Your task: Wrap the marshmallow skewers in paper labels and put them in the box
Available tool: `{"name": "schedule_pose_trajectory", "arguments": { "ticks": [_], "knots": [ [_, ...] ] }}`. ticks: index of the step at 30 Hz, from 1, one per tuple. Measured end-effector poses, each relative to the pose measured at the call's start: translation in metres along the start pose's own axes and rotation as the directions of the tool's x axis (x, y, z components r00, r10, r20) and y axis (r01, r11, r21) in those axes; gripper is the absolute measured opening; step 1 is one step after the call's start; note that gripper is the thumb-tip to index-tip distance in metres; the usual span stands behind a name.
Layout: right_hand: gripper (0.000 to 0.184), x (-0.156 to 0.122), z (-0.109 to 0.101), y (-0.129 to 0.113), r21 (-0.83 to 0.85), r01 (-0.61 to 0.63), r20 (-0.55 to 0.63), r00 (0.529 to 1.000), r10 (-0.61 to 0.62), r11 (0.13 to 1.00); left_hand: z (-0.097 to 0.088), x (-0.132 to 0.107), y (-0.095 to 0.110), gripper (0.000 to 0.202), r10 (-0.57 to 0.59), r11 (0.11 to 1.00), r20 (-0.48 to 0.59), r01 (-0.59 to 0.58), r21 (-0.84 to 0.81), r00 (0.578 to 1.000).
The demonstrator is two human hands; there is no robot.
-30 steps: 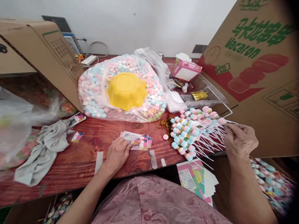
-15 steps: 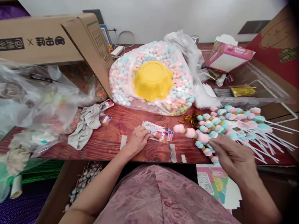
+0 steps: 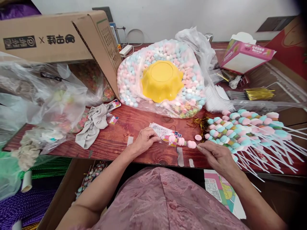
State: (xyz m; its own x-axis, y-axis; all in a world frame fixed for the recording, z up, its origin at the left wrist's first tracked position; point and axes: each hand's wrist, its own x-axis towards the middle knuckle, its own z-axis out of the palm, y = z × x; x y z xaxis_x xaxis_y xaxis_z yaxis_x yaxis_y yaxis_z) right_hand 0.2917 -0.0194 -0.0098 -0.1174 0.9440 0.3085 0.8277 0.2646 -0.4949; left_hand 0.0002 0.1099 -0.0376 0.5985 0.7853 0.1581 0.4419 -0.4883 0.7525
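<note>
My right hand [image 3: 217,156] pinches the stick end of a marshmallow skewer [image 3: 182,141], held level just above the red wooden table [image 3: 124,134] with its pink pieces pointing left. My left hand [image 3: 144,140] is closed with its fingertips on a small stack of printed cards [image 3: 162,131], right beside the skewer's tip. To the right lies a pile of several finished pastel skewers [image 3: 242,126], sticks fanned out toward the right. One loose pink marshmallow [image 3: 198,137] sits between the held skewer and the pile.
A clear bag of pastel marshmallows [image 3: 158,54] with an upturned yellow bowl [image 3: 162,80] on it stands behind. Cardboard boxes [image 3: 57,35] and plastic bags [image 3: 43,99] crowd the left, a grey cloth [image 3: 94,123] lies nearby. A pink carton [image 3: 244,56] and gold twist ties [image 3: 259,93] lie back right.
My right hand drew one skewer out of the pile and carried it left to the cards. My left hand stayed on the cards. The camera turned left.
</note>
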Motion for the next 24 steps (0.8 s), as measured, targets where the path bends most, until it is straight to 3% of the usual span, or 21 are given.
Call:
{"name": "schedule_pose_trajectory", "arguments": {
  "ticks": [7, 13, 18, 20, 24],
  "knots": [
    [0.021, 0.002, 0.005, -0.008, -0.265, 0.205, -0.006, 0.977, -0.214, 0.942, 0.007, -0.004, 0.003, 0.016, 0.11, 0.994, 0.039, -0.11, -0.009, 0.993],
    [0.023, 0.01, 0.009, -0.008, -0.312, 0.323, -0.01, 0.939, -0.343, 0.894, 0.009, -0.005, 0.003, 0.02, 0.216, 0.976, 0.055, -0.215, -0.017, 0.975],
    [0.029, 0.016, 0.006, -0.011, -0.296, 0.395, 0.015, 0.912, -0.409, 0.87, 0.003, -0.005, 0.008, 0.021, 0.316, 0.948, -0.011, -0.315, 0.043, 0.949],
    [0.028, 0.017, 0.003, -0.01, -0.283, 0.409, -0.018, 0.902, -0.431, 0.868, -0.002, -0.005, 0.014, 0.02, 0.307, 0.951, 0.027, -0.308, 0.032, 0.951],
    [0.025, 0.015, 0.001, -0.011, -0.294, 0.399, -0.077, 0.896, -0.438, 0.869, -0.006, -0.008, 0.029, 0.027, 0.182, 0.982, 0.195, -0.19, 0.021, 0.964]
  ]
}}
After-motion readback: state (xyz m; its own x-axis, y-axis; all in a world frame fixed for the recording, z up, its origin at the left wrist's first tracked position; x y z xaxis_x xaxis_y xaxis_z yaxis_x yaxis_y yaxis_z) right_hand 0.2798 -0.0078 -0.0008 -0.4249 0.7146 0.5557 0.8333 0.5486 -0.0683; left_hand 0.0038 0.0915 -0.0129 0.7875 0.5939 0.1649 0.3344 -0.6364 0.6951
